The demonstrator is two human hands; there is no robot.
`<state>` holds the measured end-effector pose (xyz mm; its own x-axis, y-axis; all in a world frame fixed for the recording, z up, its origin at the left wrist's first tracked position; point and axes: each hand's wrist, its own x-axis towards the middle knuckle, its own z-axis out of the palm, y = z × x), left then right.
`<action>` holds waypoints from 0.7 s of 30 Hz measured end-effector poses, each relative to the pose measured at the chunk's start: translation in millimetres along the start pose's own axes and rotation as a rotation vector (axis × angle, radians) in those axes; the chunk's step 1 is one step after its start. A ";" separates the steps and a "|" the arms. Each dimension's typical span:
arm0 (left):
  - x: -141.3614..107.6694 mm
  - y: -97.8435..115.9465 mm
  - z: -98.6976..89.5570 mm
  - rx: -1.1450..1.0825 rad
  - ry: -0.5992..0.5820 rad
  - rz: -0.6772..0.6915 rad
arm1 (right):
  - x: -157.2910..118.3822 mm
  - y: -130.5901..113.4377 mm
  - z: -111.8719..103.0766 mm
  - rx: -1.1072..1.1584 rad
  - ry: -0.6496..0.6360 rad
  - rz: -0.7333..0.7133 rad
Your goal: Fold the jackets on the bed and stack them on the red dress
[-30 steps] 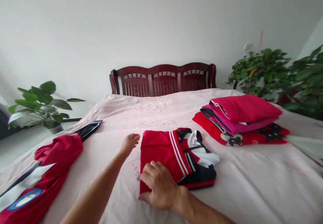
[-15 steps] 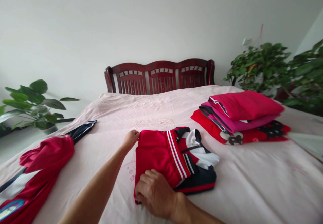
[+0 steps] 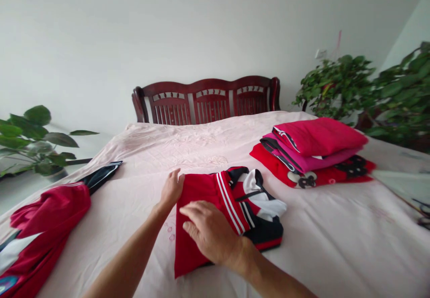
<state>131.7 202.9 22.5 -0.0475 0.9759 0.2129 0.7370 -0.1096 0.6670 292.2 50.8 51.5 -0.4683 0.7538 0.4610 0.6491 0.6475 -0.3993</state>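
Observation:
A folded red jacket (image 3: 195, 189) with white double stripes and navy and white parts lies on the bed in front of me. Its white collar points to the right. My left hand (image 3: 172, 189) is at the jacket's far left corner, touching the edge, with thumb and fingers apart. Over the red cloth is my right hand (image 3: 213, 231), fingers stretched out and thumb apart, holding nothing. It hides part of the jacket's near side.
A stack of folded clothes (image 3: 319, 139) in red and magenta sits to the right. Another red and navy garment (image 3: 55, 217) lies loosely spread at the left. The bed (image 3: 144, 150) has a pale pink sheet and a dark wooden headboard (image 3: 208, 101). Potted plants (image 3: 339, 83) stand beyond it.
Both hands have let go of the jacket's left edge. My right hand has lifted from the near corner and moved up over the cloth; my left fingers have straightened.

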 end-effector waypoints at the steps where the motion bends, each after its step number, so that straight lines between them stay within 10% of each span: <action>1: -8.3 0.9 4.2 0.001 -0.018 0.037 | 5.1 9.1 -2.3 -0.025 0.058 0.057; 9: -62.0 -13.0 19.6 -0.192 -0.045 0.034 | 5.7 96.0 8.1 -0.234 -0.147 0.487; 16: -120.9 19.8 -10.5 -0.993 -0.329 -0.427 | 2.6 96.2 9.5 -0.241 -0.090 0.463; 21: -134.5 25.9 -19.8 -1.127 -0.342 -0.571 | 3.5 87.3 12.7 -0.226 -0.036 0.474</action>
<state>143.8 65.1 25.4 0.1316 0.9169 -0.3768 -0.3034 0.3991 0.8653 339.6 111.4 8.1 -0.1100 0.9640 0.2421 0.9061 0.1973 -0.3741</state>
